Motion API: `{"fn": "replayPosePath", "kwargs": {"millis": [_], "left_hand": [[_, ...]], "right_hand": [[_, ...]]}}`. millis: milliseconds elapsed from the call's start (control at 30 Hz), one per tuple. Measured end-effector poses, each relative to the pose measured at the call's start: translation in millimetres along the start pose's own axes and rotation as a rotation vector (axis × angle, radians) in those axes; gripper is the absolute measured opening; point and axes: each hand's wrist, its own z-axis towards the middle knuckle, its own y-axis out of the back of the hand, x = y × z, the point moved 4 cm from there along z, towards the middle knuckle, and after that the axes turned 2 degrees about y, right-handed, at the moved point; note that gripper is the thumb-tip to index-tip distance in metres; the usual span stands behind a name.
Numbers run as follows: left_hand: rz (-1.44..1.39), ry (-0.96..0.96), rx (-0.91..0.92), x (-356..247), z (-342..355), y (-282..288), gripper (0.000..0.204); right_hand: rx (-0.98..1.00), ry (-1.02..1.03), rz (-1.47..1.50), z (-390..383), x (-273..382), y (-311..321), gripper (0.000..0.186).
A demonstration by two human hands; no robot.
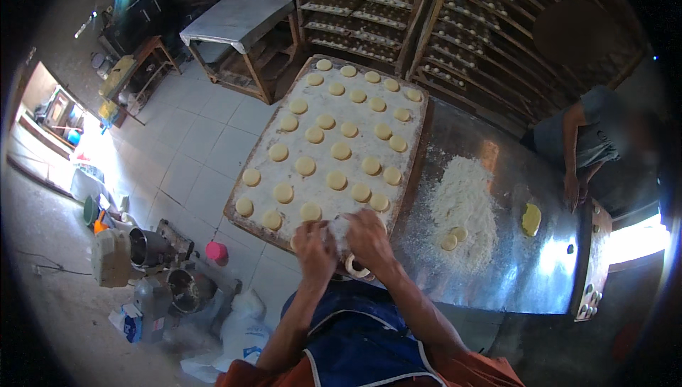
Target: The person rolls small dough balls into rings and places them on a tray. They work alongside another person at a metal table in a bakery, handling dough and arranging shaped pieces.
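Observation:
Both of my hands are over the near edge of a floured wooden board (pixel 273 189) that bears rows of flat, pale yellow dough rounds (pixel 305 167). My left hand (pixel 315 248) is curled, fingers down, by the near left dough rounds. Close beside it, my right hand (pixel 367 239) is curled the same way. A white, blurred patch lies between the two hands; I cannot make out what they hold, if anything. Under my right wrist, a pale ring-shaped thing (pixel 356 267) sits at the board's near edge.
Right of the board stands a metal table (pixel 518 266) with a flour heap (pixel 462 195), a few dough rounds (pixel 455 239) and a yellow lump (pixel 531 219). Another person (pixel 579 131) leans at its far side. Loaded racks (pixel 355 7) stand behind; mixing machines (pixel 153 259) are at left.

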Motion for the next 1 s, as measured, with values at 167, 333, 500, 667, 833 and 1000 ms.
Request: {"fn": "replayPosePath", "kwargs": {"millis": [167,333,500,667,833,1000], "left_hand": [[0.449,0.052,0.156,39.8,-10.7,35.7,0.023],[-0.005,0.021,0.402,49.3,-1.7,25.0,0.02],[-0.281,-0.006,0.491,-45.3,0.8,5.8,0.029],[-0.674,-0.074,0.772,-159.8,-46.7,-129.5,0.04],[-0.448,-0.329,0.657,-211.4,-91.5,-185.6,0.029],[-0.621,-0.064,0.819,-216.5,-117.0,-215.8,0.024]], "right_hand": [[0.246,0.231,-0.308,67.4,41.5,-64.0,0.04],[0.298,0.099,-0.23,61.4,4.2,-77.3,0.036],[-0.06,-0.189,0.457,-35.6,-41.5,50.1,0.03],[-0.25,-0.792,0.107,-194.5,-154.8,165.7,0.028],[-0.353,-0.74,-0.218,-241.8,-196.0,172.8,0.02],[-0.443,-0.837,0.425,-271.1,-207.2,171.9,0.027]]}}
